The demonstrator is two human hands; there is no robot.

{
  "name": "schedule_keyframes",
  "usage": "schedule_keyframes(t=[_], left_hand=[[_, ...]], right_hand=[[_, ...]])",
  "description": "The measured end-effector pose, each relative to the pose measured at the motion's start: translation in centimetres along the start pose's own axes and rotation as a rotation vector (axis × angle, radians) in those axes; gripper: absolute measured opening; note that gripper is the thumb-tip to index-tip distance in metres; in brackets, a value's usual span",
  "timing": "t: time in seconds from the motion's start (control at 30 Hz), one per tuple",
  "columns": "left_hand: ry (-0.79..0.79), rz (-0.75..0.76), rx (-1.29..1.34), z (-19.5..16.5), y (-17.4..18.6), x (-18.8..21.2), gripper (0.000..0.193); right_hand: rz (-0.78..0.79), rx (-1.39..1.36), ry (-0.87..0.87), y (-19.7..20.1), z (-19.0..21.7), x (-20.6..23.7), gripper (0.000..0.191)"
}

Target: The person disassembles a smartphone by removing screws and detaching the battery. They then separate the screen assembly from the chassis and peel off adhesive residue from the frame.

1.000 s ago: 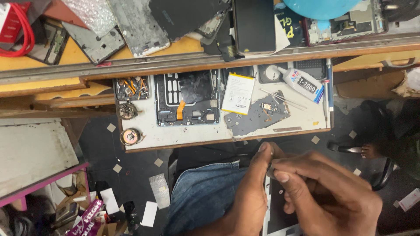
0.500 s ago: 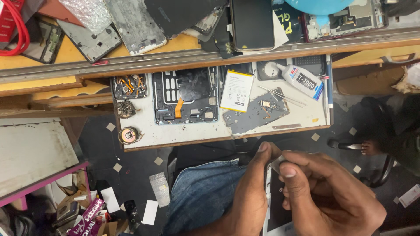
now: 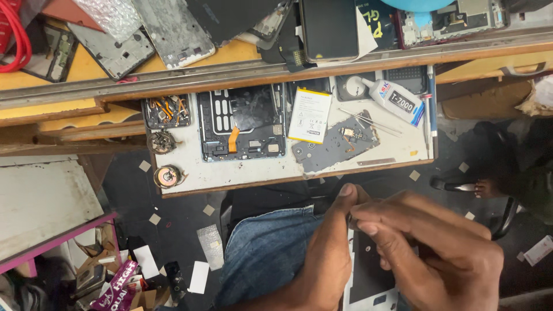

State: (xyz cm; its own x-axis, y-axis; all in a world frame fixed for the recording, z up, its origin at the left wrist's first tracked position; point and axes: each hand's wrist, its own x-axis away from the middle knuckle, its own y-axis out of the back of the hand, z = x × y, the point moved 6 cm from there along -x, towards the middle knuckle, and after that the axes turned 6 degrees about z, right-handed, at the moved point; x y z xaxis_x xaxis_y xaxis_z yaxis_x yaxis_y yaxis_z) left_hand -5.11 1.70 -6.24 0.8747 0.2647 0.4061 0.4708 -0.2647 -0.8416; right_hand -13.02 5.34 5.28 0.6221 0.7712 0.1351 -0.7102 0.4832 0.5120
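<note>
While hands [image 3: 397, 253] pinch, glue tube [image 3: 396, 99] (capped) lies apart.

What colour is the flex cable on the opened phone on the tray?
Orange flex cable, clearest in the head view.

My pulled-out white work tray [image 3: 242, 175] carries an opened dark phone chassis with an orange flex strip [image 3: 242, 124]. Right of that chassis lie a white rectangular battery [image 3: 310, 116], a grey metal shield plate [image 3: 334, 147] and a white glue bottle [image 3: 396, 98]. Left of it sit a small box of orange-tipped bits [image 3: 166, 111] and a copper coil [image 3: 167, 176].
</note>
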Motion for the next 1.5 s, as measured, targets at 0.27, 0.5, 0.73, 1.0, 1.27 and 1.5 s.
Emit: schedule_keyframes(t=[0.27,0.5,0.73,1.0,1.27,1.5], left_hand=[[-0.002,0.038,0.158,0.0,-0.1,0.1,0.03],[0.078,0.083,0.246,0.3,-0.2,0.3,0.031],[0.059,0.131,0.068,-0.9,-1.4,0.8,0.052],[0.152,-0.006,0.225,-0.7,-1.4,0.8,0.043],[0.13,-0.054,0.038,-1.1,-0.1,0.6,0.051],[0.109,0.103,0.126,-1.3,-1.3,0.8,0.038]], right_hand=[[-0.107,0.033,0.004,-0.6,0.7,0.3,0.018],[-0.114,0.078,0.035,-0.8,1.2,0.8,0.02],[-0.175,0.03,-0.049,-0.3,0.8,0.8,0.017],[-0.171,0.047,-0.035,-0.6,0.5,0.9,0.019],[-0.136,0.137,0.084,-1.4,3.1,0.6,0.016],[-0.191,0.066,-0.022,-0.8,1.5,1.0,0.017]])
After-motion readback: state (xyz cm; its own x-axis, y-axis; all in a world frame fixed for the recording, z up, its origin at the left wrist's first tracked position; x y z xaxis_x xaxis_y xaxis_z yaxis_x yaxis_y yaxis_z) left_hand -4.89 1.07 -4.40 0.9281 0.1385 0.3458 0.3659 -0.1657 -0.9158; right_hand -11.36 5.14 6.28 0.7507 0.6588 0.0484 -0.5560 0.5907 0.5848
